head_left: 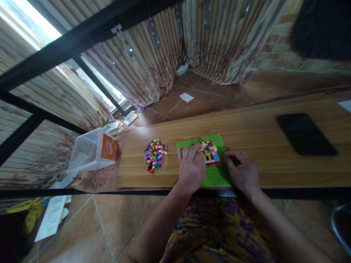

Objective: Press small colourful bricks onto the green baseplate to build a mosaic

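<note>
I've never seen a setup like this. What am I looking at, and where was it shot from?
No machine: a person works bare-handed, seen by a camera worn on the head, looking forward and down. On the table lie a green baseplate bearing joined bricks, a loose pile of bricks and a black slab. The left hand is at the joined bricks' left side; the right hand is by the baseplate's right edge. Whether either holds a brick is too small to tell.
</note>
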Tool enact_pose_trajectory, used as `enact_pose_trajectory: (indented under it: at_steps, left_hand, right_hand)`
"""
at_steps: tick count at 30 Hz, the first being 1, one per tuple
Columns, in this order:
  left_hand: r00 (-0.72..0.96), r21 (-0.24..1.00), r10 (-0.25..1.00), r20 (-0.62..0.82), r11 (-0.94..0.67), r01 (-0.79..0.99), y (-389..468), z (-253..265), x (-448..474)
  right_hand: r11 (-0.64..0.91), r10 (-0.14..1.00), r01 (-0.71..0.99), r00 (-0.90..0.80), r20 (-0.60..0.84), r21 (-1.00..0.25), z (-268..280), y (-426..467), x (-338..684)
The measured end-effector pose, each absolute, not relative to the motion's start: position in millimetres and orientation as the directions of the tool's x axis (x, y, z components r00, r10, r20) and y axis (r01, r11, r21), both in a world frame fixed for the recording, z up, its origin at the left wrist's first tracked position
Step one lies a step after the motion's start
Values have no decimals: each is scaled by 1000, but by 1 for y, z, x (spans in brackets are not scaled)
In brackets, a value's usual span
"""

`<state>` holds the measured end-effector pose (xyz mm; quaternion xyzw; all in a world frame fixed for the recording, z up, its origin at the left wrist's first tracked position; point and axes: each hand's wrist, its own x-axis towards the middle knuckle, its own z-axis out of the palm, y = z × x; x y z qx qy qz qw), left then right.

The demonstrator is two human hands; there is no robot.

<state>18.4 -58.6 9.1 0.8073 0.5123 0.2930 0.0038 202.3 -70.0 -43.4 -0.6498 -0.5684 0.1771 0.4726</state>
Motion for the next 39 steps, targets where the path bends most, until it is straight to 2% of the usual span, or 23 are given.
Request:
enact_pose_trajectory:
  at_steps: [10, 18, 22, 26, 31, 34, 37, 39]
  left_hand:
    - [255, 354, 841, 477, -450, 820, -59, 9, 20]
    - [218, 458, 824, 523, -487, 743, -56, 4, 16]
    - [166, 542, 845, 508, -464, 701, -55, 2, 16]
    - [53, 679, 881, 471, -400, 615, -54, 1, 20]
    - [-171, 844, 921, 350, -230, 485, -53, -4, 28]
    - [-266, 931, 945, 188, -85, 355, -51, -9, 30]
    - [-255, 990, 966, -33, 67, 125, -48, -12, 31]
    - [-230, 993, 968, -97, 108, 37, -46, -12, 32]
  right_hand:
    - [95, 906, 576, 288, 310, -812, -43, -71, 202]
    - [103, 911, 576, 273, 309, -811, -42, -72, 202]
    - [100, 908, 578, 279, 311, -810, -42, -72, 201]
    - [101, 906, 590, 278, 319, -801, -43, -71, 202]
    - [109, 904, 598, 274, 330, -794, -41, -71, 202]
    - [99, 907, 581, 281, 313, -808, -41, -71, 201]
    - [93, 909, 576, 284, 305, -812, -42, -72, 201]
    - [87, 908, 576, 289, 302, -813, -42, -72, 201]
